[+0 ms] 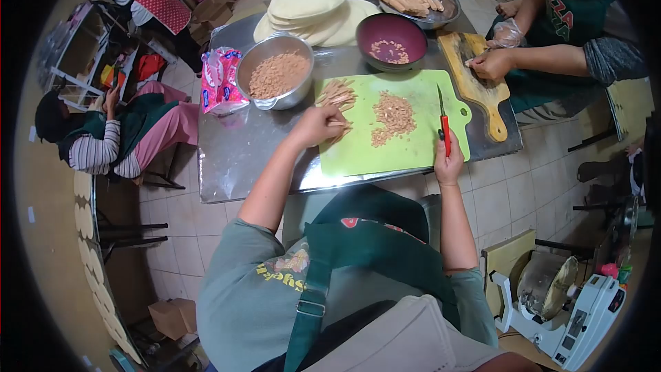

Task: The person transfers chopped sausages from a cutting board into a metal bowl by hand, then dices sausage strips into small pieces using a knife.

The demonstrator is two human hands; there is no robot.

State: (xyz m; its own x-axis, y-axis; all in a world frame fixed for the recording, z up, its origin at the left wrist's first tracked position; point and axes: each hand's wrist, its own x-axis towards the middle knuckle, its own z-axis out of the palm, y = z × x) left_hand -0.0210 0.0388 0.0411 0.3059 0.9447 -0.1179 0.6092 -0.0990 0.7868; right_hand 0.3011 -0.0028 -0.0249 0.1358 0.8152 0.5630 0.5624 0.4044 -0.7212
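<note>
On the metal table lies a green cutting board [358,155]. My left hand [320,126] is closed on thin sausage strips at the board's left side, beside a bunch of more strips [336,94]. A heap of small chopped pieces [394,116] sits mid-board. My right hand [449,160] grips the red handle of a knife [445,128], its blade pointing away from me over the board's right side. Behind the board are a metal pot [279,72] of chopped pieces and a maroon bowl [391,34] with some bits inside.
Flat round dough pieces [306,1] are stacked behind the pot. A steel bowl [416,0] holds uncut sausages. At right, a co-worker's hands [497,55] are over a wooden board [494,116]. A pink package [222,81] lies at the table's left; another person sits beyond.
</note>
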